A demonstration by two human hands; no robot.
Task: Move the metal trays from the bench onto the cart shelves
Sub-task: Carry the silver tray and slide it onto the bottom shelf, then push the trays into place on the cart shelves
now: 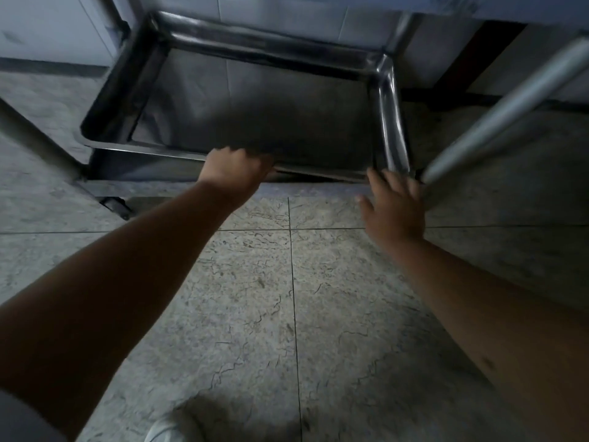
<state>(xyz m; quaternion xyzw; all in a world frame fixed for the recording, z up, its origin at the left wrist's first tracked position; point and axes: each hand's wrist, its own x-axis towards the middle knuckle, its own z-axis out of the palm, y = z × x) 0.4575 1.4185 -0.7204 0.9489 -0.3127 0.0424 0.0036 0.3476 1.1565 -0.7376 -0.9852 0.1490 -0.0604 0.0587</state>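
Looks like a commercial kitchen or food-prep back room. Evidence: low stainless-steel cart shelf with raised rim on tubular steel legs, black caster wheel below its left corner, speckled grey stone floor tiles in front of it, pale tiled wall behind it.

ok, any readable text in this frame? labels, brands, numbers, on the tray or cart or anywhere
None readable.
Metal tray: bare steel, no stamp or label visible.
Cart post: plain tube, no marking.
Left hand grips the tray's near rim, right hand is open at its near right corner; neither covers visible print.
Floor tiles: stone veining only.
Frame is dim and blurred, so small print could be missed.
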